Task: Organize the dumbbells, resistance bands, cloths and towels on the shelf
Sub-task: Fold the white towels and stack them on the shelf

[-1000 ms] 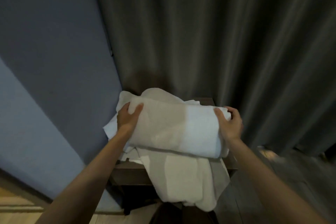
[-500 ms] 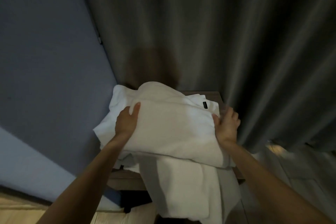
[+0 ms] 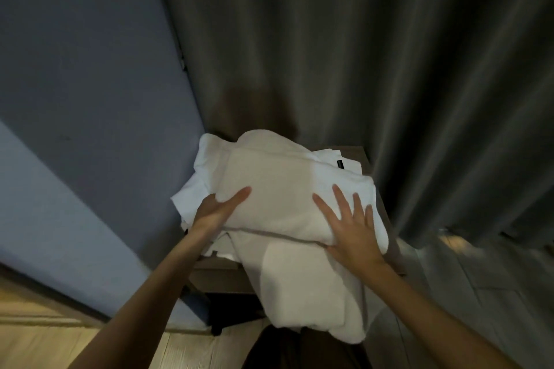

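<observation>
A folded white towel (image 3: 281,189) lies on top of a pile of white cloths on the dark shelf top (image 3: 356,153). My left hand (image 3: 217,208) holds the towel's left end, thumb on top and fingers tucked underneath. My right hand (image 3: 350,225) rests flat on the towel's right part with its fingers spread and straight. Another white towel (image 3: 302,287) hangs from under the pile over the shelf's front edge. A white cloth with a small dark label (image 3: 335,159) shows behind the folded towel.
A dark grey curtain (image 3: 359,54) hangs right behind and to the right of the shelf. A blue-grey wall (image 3: 84,84) stands at the left. Wooden floor (image 3: 45,329) shows at the lower left, grey floor at the lower right.
My right hand has left the towel's right edge and now lies flat on top of it with spread fingers. The left hand has slid lower along the left end.
</observation>
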A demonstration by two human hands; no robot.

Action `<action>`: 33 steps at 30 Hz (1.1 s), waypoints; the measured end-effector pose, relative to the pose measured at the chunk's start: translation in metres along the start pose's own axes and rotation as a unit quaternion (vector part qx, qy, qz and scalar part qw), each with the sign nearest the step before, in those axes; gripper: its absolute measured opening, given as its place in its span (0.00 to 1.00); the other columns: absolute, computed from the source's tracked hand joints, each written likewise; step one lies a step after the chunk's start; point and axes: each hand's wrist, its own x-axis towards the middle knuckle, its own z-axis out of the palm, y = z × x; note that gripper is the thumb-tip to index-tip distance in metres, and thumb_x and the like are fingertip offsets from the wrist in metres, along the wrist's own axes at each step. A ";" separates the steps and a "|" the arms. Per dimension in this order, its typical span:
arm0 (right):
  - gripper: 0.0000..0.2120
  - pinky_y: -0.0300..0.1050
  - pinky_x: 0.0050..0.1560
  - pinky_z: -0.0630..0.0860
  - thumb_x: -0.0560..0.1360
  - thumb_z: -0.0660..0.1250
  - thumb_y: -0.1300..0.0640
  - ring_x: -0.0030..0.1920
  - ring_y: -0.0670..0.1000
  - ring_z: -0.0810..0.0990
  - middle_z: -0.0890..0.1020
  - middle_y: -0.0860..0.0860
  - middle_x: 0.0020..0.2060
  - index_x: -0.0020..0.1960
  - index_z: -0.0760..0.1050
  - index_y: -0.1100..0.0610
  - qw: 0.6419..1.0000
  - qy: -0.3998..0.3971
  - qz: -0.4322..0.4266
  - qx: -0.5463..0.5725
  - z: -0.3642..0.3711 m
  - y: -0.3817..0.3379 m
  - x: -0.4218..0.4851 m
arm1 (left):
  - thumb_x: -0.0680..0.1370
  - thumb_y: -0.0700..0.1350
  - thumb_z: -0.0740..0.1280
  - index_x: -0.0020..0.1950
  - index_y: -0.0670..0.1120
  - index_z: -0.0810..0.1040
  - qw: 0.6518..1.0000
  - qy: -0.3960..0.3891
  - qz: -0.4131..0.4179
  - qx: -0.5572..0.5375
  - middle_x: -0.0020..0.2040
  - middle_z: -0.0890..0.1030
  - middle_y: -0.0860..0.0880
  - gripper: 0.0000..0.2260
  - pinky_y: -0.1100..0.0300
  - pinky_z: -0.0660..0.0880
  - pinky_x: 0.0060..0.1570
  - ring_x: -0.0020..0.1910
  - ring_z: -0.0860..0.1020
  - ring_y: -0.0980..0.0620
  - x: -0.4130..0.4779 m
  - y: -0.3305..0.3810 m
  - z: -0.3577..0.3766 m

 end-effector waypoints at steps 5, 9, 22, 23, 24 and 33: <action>0.49 0.55 0.53 0.79 0.60 0.79 0.51 0.54 0.62 0.81 0.78 0.56 0.62 0.74 0.57 0.43 0.995 0.073 -0.026 0.061 -0.031 0.009 0.024 | 0.69 0.62 0.71 0.75 0.43 0.59 0.998 -0.008 -0.013 -0.068 0.70 0.69 0.43 0.43 0.49 0.66 0.68 0.67 0.69 0.42 0.007 0.037 0.007; 0.28 0.53 0.54 0.78 0.65 0.60 0.56 0.51 0.61 0.81 0.81 0.57 0.56 0.65 0.74 0.52 0.983 0.157 -0.037 0.087 -0.088 0.017 0.063 | 0.66 0.61 0.75 0.74 0.46 0.62 0.983 -0.049 -0.001 -0.179 0.63 0.73 0.47 0.42 0.49 0.68 0.65 0.59 0.72 0.46 0.007 0.081 0.006; 0.30 0.53 0.64 0.69 0.67 0.68 0.65 0.61 0.57 0.74 0.77 0.53 0.61 0.68 0.72 0.49 0.941 0.322 -0.105 0.008 -0.228 0.011 0.044 | 0.63 0.57 0.78 0.63 0.49 0.75 0.925 -0.099 0.164 -0.328 0.56 0.82 0.48 0.32 0.47 0.79 0.52 0.53 0.81 0.46 -0.072 0.145 -0.031; 0.30 0.54 0.64 0.69 0.67 0.67 0.66 0.60 0.57 0.74 0.77 0.53 0.61 0.68 0.72 0.50 0.941 0.316 -0.116 0.015 -0.222 0.007 0.026 | 0.62 0.58 0.78 0.64 0.49 0.75 0.930 -0.080 0.155 -0.324 0.56 0.82 0.48 0.34 0.48 0.79 0.53 0.54 0.81 0.47 -0.084 0.127 -0.031; 0.30 0.54 0.64 0.69 0.67 0.66 0.65 0.60 0.57 0.74 0.78 0.53 0.61 0.68 0.72 0.50 0.943 0.306 -0.127 0.026 -0.214 0.003 0.007 | 0.61 0.60 0.78 0.65 0.50 0.75 0.934 -0.067 0.148 -0.319 0.57 0.81 0.49 0.35 0.48 0.78 0.54 0.56 0.80 0.47 -0.092 0.106 -0.032; 0.39 0.47 0.55 0.77 0.61 0.75 0.61 0.55 0.54 0.81 0.80 0.49 0.58 0.69 0.69 0.43 0.990 0.049 -0.102 0.080 -0.084 -0.024 -0.120 | 0.71 0.52 0.74 0.66 0.43 0.72 0.973 -0.037 -0.047 -0.222 0.58 0.78 0.45 0.27 0.53 0.75 0.46 0.51 0.78 0.45 -0.154 -0.056 -0.025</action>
